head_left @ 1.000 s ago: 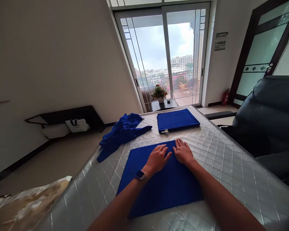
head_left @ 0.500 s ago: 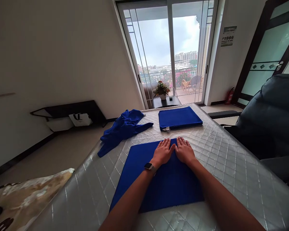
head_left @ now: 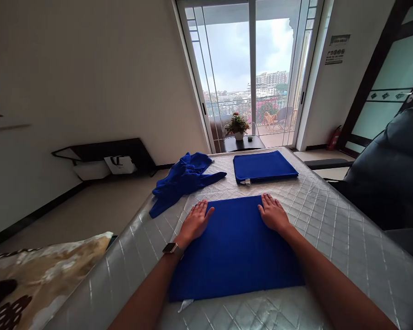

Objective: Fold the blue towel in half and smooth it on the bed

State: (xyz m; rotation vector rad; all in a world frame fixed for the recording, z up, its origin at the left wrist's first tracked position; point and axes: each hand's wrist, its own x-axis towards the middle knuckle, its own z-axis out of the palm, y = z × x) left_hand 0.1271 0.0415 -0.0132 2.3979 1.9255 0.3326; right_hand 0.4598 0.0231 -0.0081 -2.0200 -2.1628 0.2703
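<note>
On the silver mattress (head_left: 333, 233), head view: a folded blue fleece cloth (head_left: 237, 247) lies flat, directly between and nearside of both hands. Left hand (head_left: 195, 222) rests on its far left corner, right hand (head_left: 273, 213) on its far right; neither is clearly nearer. Fingers of both are extended, palms down, clutching nothing. Long axis appears to run side to side, though foreshortening makes this uncertain. Texture: matte, soft-looking, straight-edged; white tag (head_left: 186, 305) at near left. Mattress: glossy, diamond-quilted. Beyond: neat rectangular blue stack (head_left: 265, 166); left of it, crumpled blue garment-like cloth (head_left: 186, 181).
</note>
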